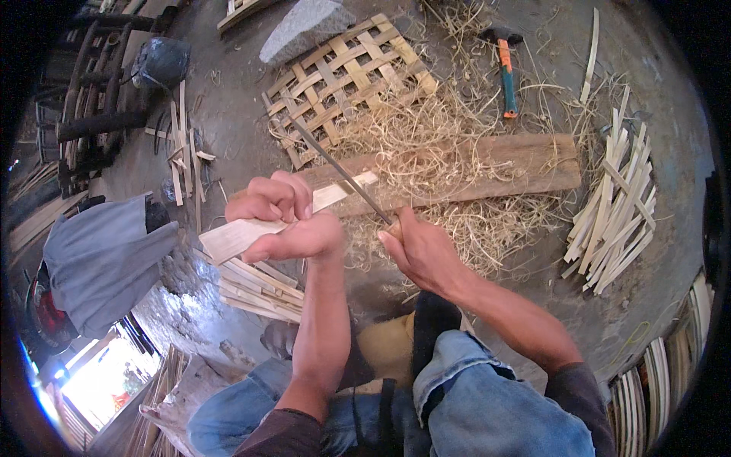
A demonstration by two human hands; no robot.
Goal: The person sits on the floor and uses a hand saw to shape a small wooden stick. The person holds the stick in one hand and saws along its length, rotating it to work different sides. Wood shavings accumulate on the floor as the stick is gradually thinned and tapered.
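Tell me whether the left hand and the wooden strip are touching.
Touching. The head view shows the left hand wrapped around the wooden strip, with no gap between skin and wood.

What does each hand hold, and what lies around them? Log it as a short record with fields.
Left hand: grips a pale flat strip
Right hand: holds a long-bladed knife, blade crossing the strip in view
Beneath: brown board, partly covered by curly shavings
Beyond: woven panel, grey stone, hammer
Far right: strip pile
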